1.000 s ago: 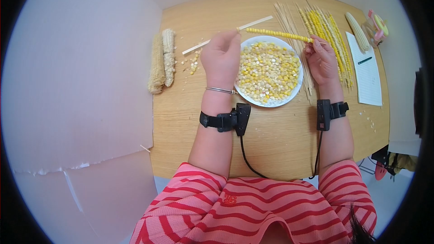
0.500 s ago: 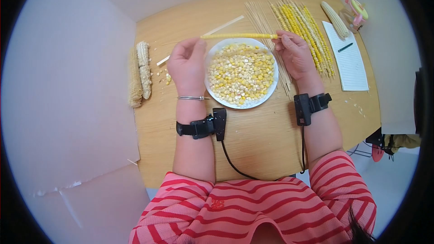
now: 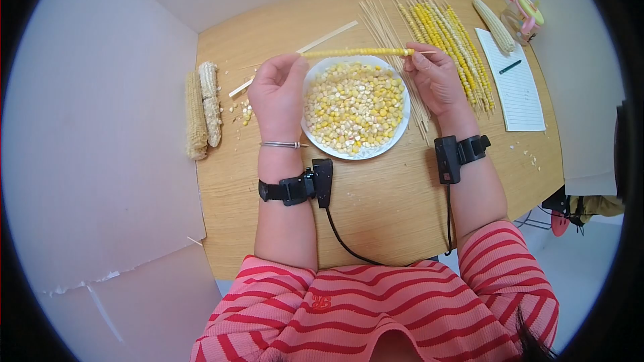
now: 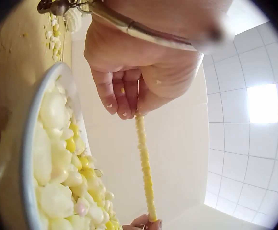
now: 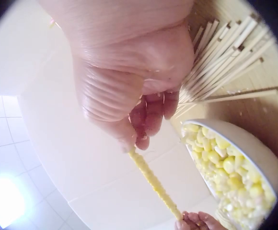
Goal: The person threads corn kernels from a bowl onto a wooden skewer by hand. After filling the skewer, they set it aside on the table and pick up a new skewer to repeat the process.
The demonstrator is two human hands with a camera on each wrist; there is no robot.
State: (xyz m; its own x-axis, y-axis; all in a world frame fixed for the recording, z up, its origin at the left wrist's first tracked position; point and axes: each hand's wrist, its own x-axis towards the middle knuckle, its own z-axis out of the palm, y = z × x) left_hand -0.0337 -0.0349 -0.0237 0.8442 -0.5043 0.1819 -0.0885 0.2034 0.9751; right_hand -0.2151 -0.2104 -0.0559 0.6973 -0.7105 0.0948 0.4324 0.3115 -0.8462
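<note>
A skewer strung with yellow corn kernels [image 3: 359,53] is held level between the two hands, over the far side of a white plate [image 3: 355,156] of loose kernels. At its left end, the left hand [image 3: 276,97] pinches it between thumb and fingers; the left wrist view shows kernels on the skewer [image 4: 144,163] right up to these fingertips. The right hand [image 3: 439,84] pinches the other end, with a bare stick tip poking out past its fingers. In the right wrist view the thumb and fingers of the right hand [image 5: 124,86] meet at the kernel row.
Bare wooden sticks [image 3: 382,27] lie behind the plate, beside several filled corn skewers [image 3: 446,40]. Farther right are a lined notepad [image 3: 520,94], a pen [image 3: 510,67], a pale corn cob [image 3: 494,25] and a lidded jar [image 3: 523,17]. Stripped cobs [image 3: 196,117] lie at left.
The head view has shifted. Both hands have moved slightly left over the plate with the skewer. A bare stretch of stick near the left fingers is now covered by kernels.
</note>
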